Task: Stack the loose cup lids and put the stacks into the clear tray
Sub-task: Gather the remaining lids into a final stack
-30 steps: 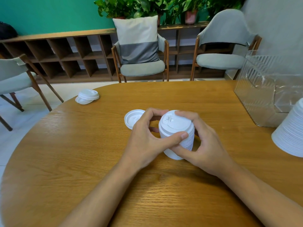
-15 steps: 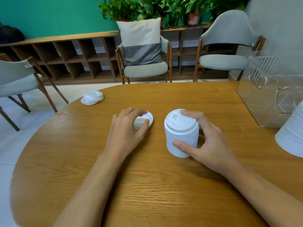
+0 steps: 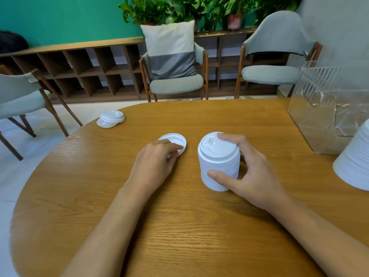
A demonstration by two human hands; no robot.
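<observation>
In the head view, the right hand point(image 3: 251, 176) wraps a tall white stack of nested plastic cup lids point(image 3: 218, 162) at the centre of the frame. Its thumb sits low on the near side and its fingers curve round the far side up to the top rim. The hold seems meant to keep the column upright on the rounded wooden table point(image 3: 179, 226) while another lid is added. Just left of the stack lies a single white plastic lid point(image 3: 175, 139), upside down, its hollow and raised rim facing up. The left hand point(image 3: 155, 164) has its fingers curled over the lid's near rim, one tip dipping into the hollow, apparently gripping it to lift, though the thumb is hidden. At the upper left, near the table edge, a pair of loose white lids point(image 3: 110, 118) rests overlapping, the upper one dome-up. The clear ribbed plastic tray point(image 3: 327, 108) stands at the upper right, well apart from both hands. A second white lid stack point(image 3: 355, 166), finely ridged down its side, is cut off by the right edge. The lids look thin, smooth and matte, and the tabletop is glossy, grained wood.
</observation>
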